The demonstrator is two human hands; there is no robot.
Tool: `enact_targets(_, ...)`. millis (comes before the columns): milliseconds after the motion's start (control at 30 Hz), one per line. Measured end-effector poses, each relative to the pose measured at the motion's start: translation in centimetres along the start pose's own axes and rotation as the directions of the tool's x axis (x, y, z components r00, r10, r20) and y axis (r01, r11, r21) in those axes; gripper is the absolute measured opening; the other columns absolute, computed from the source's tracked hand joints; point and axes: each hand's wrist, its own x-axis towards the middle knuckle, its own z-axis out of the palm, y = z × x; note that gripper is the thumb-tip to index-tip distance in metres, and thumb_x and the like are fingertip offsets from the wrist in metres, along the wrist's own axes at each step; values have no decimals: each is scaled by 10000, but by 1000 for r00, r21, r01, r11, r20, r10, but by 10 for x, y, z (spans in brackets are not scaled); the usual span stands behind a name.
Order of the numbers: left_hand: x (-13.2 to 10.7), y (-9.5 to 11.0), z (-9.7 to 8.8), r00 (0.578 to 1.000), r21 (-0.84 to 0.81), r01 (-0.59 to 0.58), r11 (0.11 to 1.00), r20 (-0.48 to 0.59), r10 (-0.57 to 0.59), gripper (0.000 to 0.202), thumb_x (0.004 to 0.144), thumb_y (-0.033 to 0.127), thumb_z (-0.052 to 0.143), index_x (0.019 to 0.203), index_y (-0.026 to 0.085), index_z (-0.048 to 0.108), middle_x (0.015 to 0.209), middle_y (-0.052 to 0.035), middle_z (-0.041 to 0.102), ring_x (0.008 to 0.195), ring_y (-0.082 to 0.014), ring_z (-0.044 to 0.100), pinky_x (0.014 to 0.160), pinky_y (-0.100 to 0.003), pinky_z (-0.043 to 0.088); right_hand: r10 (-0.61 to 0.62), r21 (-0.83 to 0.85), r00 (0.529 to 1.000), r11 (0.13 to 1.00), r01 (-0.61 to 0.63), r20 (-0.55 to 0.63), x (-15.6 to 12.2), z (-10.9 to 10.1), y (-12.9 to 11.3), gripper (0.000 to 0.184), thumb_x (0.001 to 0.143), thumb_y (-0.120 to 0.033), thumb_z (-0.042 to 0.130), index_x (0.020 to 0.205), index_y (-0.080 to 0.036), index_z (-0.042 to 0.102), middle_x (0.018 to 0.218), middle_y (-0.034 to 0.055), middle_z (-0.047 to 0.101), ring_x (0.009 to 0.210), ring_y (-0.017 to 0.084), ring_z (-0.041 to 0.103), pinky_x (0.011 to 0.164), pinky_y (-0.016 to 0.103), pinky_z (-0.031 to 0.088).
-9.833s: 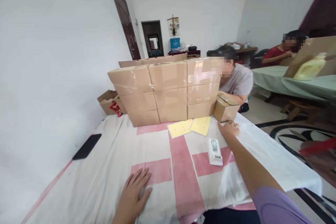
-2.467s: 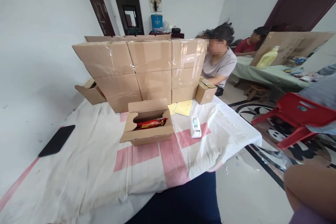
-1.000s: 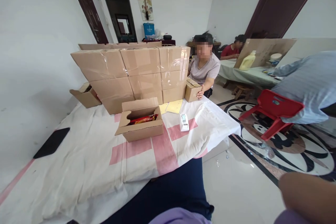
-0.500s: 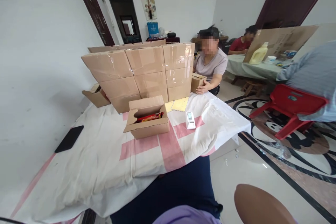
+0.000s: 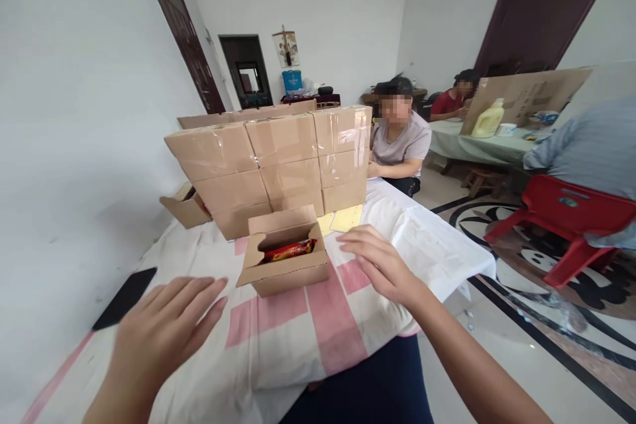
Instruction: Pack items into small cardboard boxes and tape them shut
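Open box (image 5: 288, 273): cardboard, centre of frame, standing on the table (image 5: 437, 255). Lid flap upright at the back, side flaps out.
Contents: one red packet (image 5: 289, 250) lying flat inside; the rest of the interior cannot be seen.

Left hand (image 5: 159, 328): lower left of frame, raised above the cloth, grip spread and empty, fingers pointing toward the box's left side, not touching it.

Right hand (image 5: 380, 262): just right of the box, palm down, grip spread and empty, near the box's right wall but apart from it.

Step in hand, as judged: both hands closing in on the box from either side, with contact not yet made.
Next move calls for: a hand on each side wall or flap, set evenly, since the light carton would slide on the cloth under a one-sided push.

Yellow sheets (image 5: 346, 217): flat, just behind the box.
Sealed boxes (image 5: 278, 162): taped stack, upper centre.
Second open box (image 5: 186, 207): left of the stack.
Phone (image 5: 124, 288): dark, left edge of the table.
Seated person (image 5: 400, 142): at the table's far right end.
Red chair (image 5: 561, 212): right of frame.
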Motion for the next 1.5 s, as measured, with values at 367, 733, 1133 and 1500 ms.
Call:
enact_targets(367,-40,-48,167,991,-182,111,977,99,-94,630,868,225,574,1470,305,405,1500,-158,470,1303,-332,559,975,-447,556,-42,-208,798,956,207,602,73,62,112,409,821,-38,584,1095,-279,770,1348,86,553,1088,227,590,912,363,489)
enact_targets(733,-54,-30,195,964,-415,249,875,17,-266,565,867,322,601,1398,348,409,1533,-128,376,1392,-365,444,989,-531,543,-135,-408,737,760,506,662,96,74,103,388,810,-177,685,1179,-241,587,1326,129,533,1089,299,499,814,375,434)
enact_targets(1133,-53,-8,195,867,-712,428,556,150,-475,741,759,349,781,1438,356,485,1637,-73,314,1498,-397,275,1211,-607,264,214,-24,964,977,-212,161,48,90,113,641,761,75,410,1312,-225,540,1495,108,477,1397,243,410,1098,449,415)
enact_targets(1500,5,10,192,501,-847,523,99,211,-840,396,774,583,706,843,194,671,1224,-90,640,1267,-360,507,1104,-475,356,501,568,865,717,-404,-18,35,125,110,396,1041,-406,410,1390,-350,589,1507,14,531,1493,245,331,1244,516,206)
